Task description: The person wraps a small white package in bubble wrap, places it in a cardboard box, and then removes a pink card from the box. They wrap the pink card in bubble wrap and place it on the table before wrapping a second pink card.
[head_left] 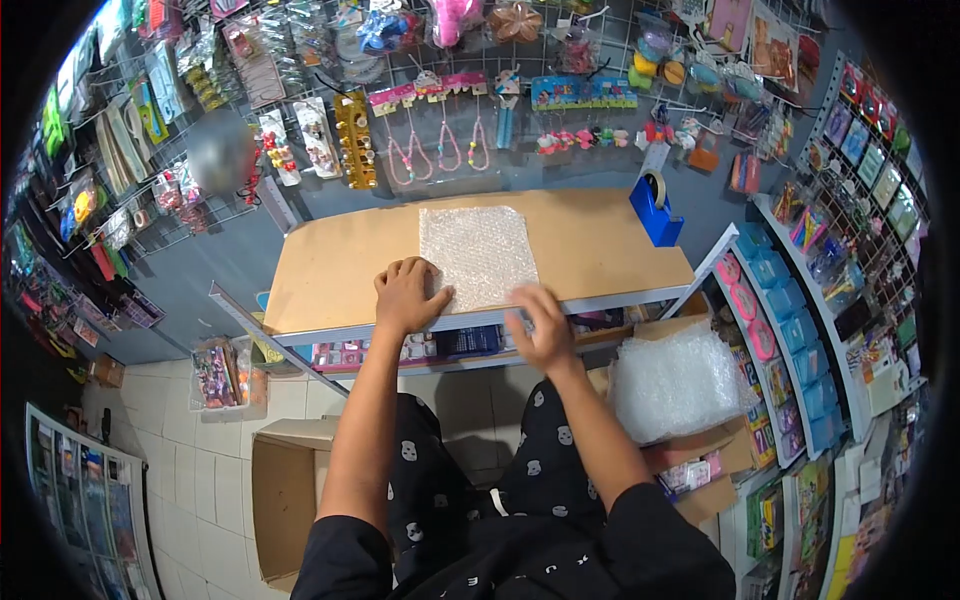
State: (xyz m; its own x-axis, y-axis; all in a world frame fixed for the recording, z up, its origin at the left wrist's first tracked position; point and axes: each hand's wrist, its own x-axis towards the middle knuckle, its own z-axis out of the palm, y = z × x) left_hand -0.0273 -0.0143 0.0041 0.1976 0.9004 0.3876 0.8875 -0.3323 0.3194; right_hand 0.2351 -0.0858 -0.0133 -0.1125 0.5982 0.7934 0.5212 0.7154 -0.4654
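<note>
Seated person: dark patterned trousers (pixel 425 465) are showing below the forearms, the knees pointing toward the bench.
Open carton: a cardboard box (pixel 285 490) is standing on the tiled floor (pixel 190 500), to the left of the legs.
Wrap stack: a thick pile of clear bubble wrap (pixel 675 380) is lying over cardboard at the right, just beyond the right forearm.
Right hand: the right hand (pixel 541 328) is hovering or resting at the sheet's near right corner, its fingers loosely curved and the thumb standing apart, released; motion is blurring the fingertips, so contact with the sheet cannot be told.
Left hand: the left hand (pixel 405 293) is lying palm down at the sheet's left edge, fingers spread and thumb reaching over its near left corner, pressing flat and grasping nothing.
Bubble-wrap sheet: the sheet (pixel 478 255) is lying flat between the two hands, covering the middle of the bench from near its front edge toward the back.
Bench: the wooden-topped bench (pixel 340 245) is spanning the view before the person, packaged goods sitting on a level beneath it.
Tape dispenser: a blue dispenser (pixel 657 225) is standing at the right end of the bench.
Back wall: a wire grid (pixel 510 135) is carrying bead necklaces (pixel 410 160) and other packaged trinkets.
</note>
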